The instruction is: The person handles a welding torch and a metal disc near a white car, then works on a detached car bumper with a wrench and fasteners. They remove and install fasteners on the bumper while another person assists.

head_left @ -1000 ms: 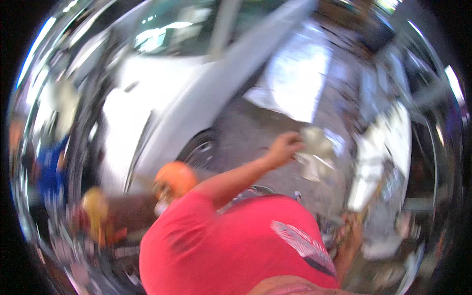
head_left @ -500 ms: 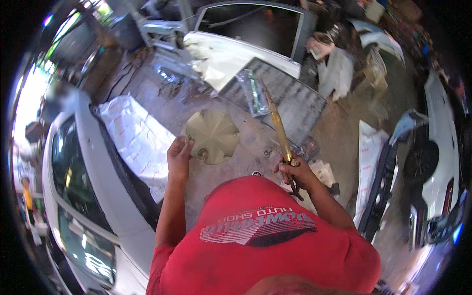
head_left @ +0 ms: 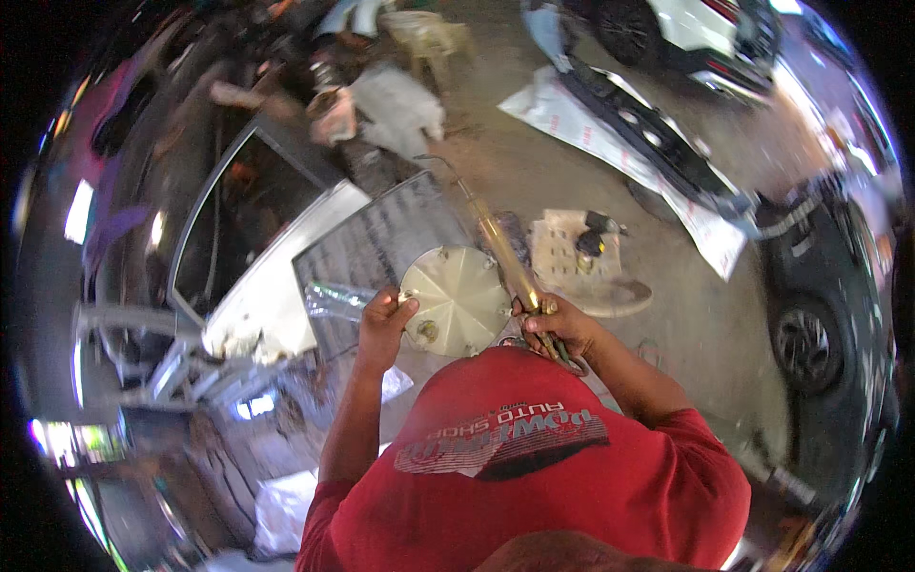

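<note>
My left hand (head_left: 387, 326) pinches the left edge of a round, pale metal disc (head_left: 456, 297) with radial creases and small fittings, held flat in front of my red shirt. My right hand (head_left: 554, 329) grips a long brass gas torch (head_left: 507, 250), just right of the disc, its thin bent tip pointing up and away from me and hoses hanging below the hand. Beyond the disc lies a dark flat panel (head_left: 391, 229) with a clear plastic bag (head_left: 335, 301) on it.
A detached white car door (head_left: 272, 291) lies left. A beige plastic chair (head_left: 586, 257) is ahead right, a second (head_left: 424, 38) farther back. A black bumper part (head_left: 634, 124) rests on white sheeting (head_left: 715, 253). A white car (head_left: 696, 43) is behind, a dark car (head_left: 810, 381) at the right.
My view has swung to the right, so the floor items sit differently in the picture. The disc in my left hand has moved rightward, closer to the torch in my right hand.
</note>
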